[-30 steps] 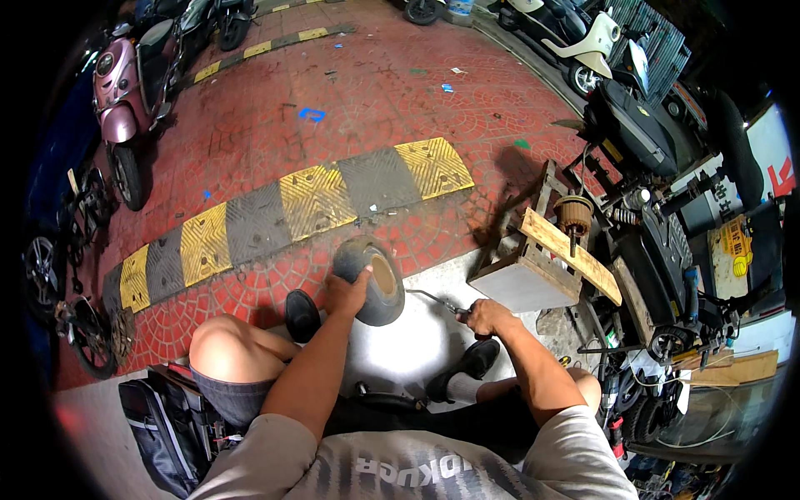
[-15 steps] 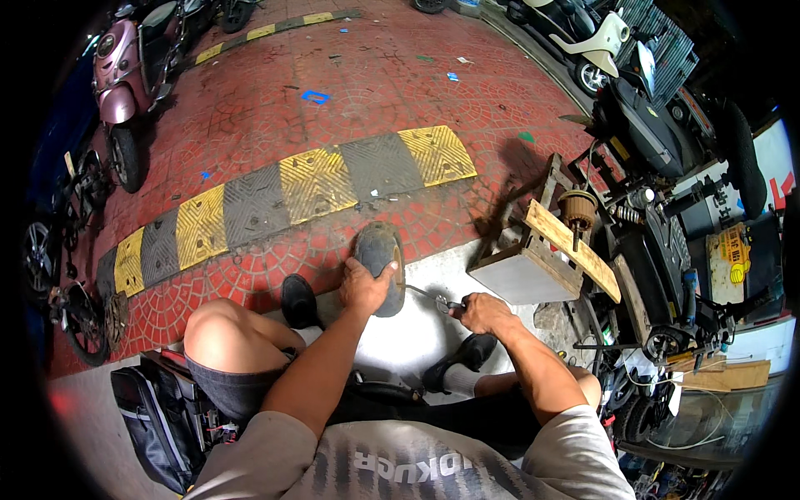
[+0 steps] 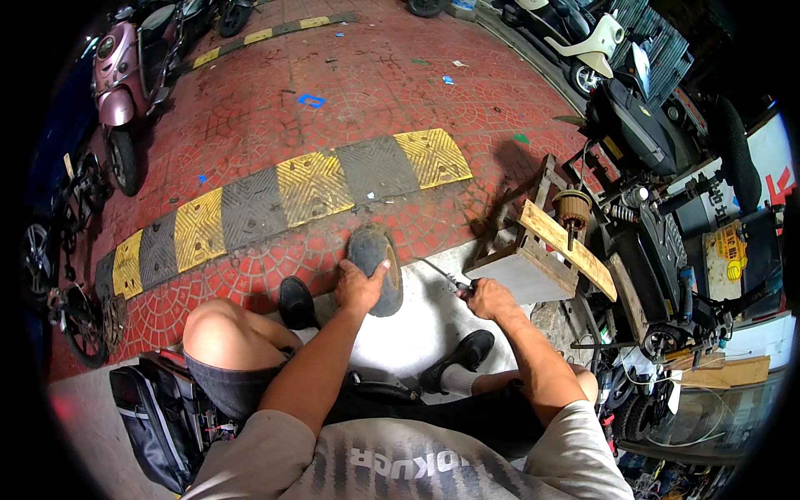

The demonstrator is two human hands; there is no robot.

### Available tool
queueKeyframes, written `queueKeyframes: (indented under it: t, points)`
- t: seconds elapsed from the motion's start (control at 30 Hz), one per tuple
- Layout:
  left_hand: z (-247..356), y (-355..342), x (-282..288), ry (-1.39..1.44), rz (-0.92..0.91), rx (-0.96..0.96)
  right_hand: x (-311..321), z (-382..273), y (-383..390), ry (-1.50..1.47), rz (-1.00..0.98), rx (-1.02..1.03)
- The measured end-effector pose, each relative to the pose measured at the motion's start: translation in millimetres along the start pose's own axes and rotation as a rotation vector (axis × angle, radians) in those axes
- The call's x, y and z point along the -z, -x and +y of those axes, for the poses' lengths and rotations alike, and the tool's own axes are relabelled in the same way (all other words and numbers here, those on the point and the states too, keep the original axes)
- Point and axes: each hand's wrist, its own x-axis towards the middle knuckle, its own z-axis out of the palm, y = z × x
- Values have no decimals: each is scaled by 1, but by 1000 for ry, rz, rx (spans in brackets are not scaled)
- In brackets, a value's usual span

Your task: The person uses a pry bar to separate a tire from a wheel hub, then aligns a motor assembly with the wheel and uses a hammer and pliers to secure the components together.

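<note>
Much of the small tyre (image 3: 370,247) is lost to me behind the left hand (image 3: 358,290), and its centre opening shows as a mere sliver. The right hand (image 3: 490,298) covers most of the grip of the slim tool (image 3: 437,270), whose tip I can't make out. The top edge crops a dark wheel (image 3: 427,7) and the white scooter (image 3: 602,40); the bottom edge cuts the grey shirt (image 3: 417,450). The lower-right clutter (image 3: 667,481) is too small to sort.
</note>
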Motion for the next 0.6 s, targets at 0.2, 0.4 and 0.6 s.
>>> queueKeyframes:
  t: [0.2,0.4,0.6]
  points:
    - [3,-1,7,32,-55,5,-5,-5,10,-25,-124,120]
    - [2,-1,9,60,-61,7,5,3,7,-36,-86,48]
    - [-6,-5,9,53,-48,9,-10,-2,4,5,-47,42]
